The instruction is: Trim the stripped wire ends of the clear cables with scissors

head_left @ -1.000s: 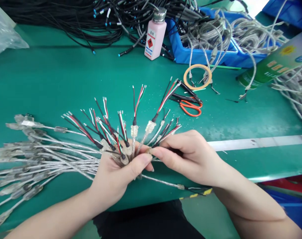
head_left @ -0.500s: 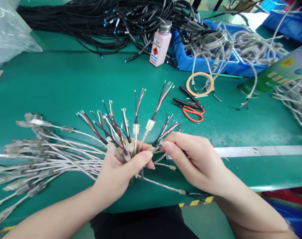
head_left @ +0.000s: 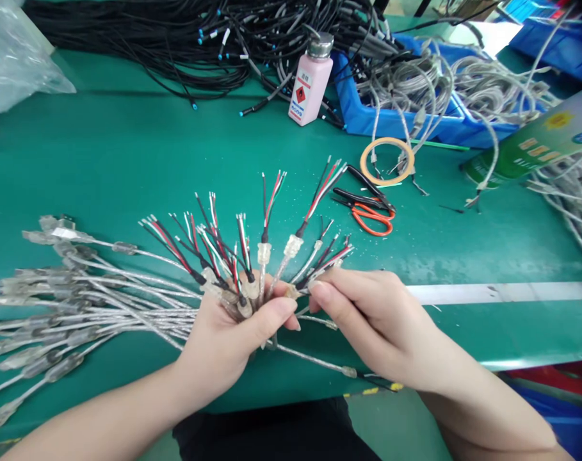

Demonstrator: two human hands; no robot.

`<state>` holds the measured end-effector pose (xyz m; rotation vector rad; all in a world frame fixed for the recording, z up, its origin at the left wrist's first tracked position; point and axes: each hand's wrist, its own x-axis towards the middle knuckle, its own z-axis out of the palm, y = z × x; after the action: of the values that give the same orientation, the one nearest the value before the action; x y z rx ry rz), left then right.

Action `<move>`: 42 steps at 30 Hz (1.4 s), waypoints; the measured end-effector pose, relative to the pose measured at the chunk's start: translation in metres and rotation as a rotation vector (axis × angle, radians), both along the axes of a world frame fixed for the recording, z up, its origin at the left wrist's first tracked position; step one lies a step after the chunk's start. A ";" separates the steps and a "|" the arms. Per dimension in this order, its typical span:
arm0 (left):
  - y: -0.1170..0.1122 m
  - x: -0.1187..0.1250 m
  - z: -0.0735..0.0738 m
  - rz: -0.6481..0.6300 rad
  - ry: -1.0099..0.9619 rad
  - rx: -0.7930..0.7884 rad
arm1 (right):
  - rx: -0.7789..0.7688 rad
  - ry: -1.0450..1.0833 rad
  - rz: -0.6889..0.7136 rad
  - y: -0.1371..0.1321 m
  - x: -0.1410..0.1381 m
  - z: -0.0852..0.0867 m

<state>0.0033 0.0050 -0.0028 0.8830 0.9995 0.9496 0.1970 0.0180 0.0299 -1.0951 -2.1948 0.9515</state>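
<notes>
My left hand [head_left: 237, 333] is wrapped round a bundle of clear-jacketed cables [head_left: 161, 314], thumb pressed over them. Their stripped ends fan out above it, showing black, red, white and green wires [head_left: 314, 198] behind clear strain reliefs [head_left: 293, 246]. Just right of it, my right hand [head_left: 372, 320] pinches the end of one cable between thumb and forefinger; the pinched tip is mostly hidden. The cables run left to clear-moulded connectors [head_left: 64, 368] on the table. One loose cable [head_left: 314, 357] passes below my right hand.
On the green table [head_left: 141, 153] lie black-and-orange cutters [head_left: 372, 211] and a tape roll [head_left: 363, 160]. Behind stand a pink bottle [head_left: 310, 83], blue bins [head_left: 353, 109] of cables and a green can [head_left: 521, 153]. Black cables [head_left: 127, 38] line the back; a plastic bag [head_left: 22, 64] lies left.
My right hand stays pinched near the bundle's right side, with only a slight shift. The fanned wire ends at the right have spread a little rightward. The left hand keeps its hold.
</notes>
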 end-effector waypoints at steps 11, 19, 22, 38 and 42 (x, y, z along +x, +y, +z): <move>0.003 -0.002 0.000 0.063 -0.029 -0.071 | 0.261 0.028 -0.071 -0.003 -0.005 -0.006; 0.001 -0.003 -0.001 0.043 -0.041 -0.070 | 0.337 -0.055 -0.113 -0.003 -0.009 -0.009; 0.000 -0.003 0.001 0.040 -0.029 -0.070 | 0.350 -0.068 -0.120 -0.003 -0.009 -0.008; 0.002 -0.001 0.001 0.033 -0.013 -0.053 | 0.443 -0.130 -0.159 -0.006 -0.014 -0.011; 0.001 0.000 0.003 0.036 -0.021 -0.053 | 0.455 -0.131 -0.161 -0.005 -0.015 -0.011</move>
<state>0.0037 0.0062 -0.0001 0.8109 1.0211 0.9569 0.1816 0.0127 0.0187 -1.1100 -2.2317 0.2936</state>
